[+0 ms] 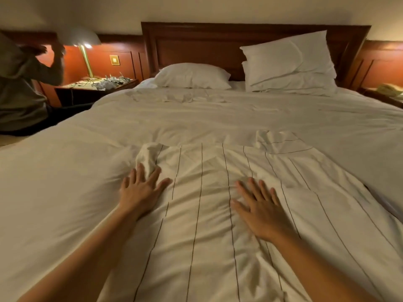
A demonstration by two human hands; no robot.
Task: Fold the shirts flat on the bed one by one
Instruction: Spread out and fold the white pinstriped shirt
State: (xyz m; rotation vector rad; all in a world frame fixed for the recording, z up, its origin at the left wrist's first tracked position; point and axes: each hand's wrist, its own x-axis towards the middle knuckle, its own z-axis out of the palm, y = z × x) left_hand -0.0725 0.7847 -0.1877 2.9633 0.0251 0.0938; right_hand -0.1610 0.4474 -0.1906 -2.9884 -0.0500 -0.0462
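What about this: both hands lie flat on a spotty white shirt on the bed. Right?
Not spotty: the head view shows a striped white shirt. The left hand and right hand do lie flat on it on the bed.

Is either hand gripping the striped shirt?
No, the left hand and the right hand both lie flat, fingers straight, pressing on the striped shirt.
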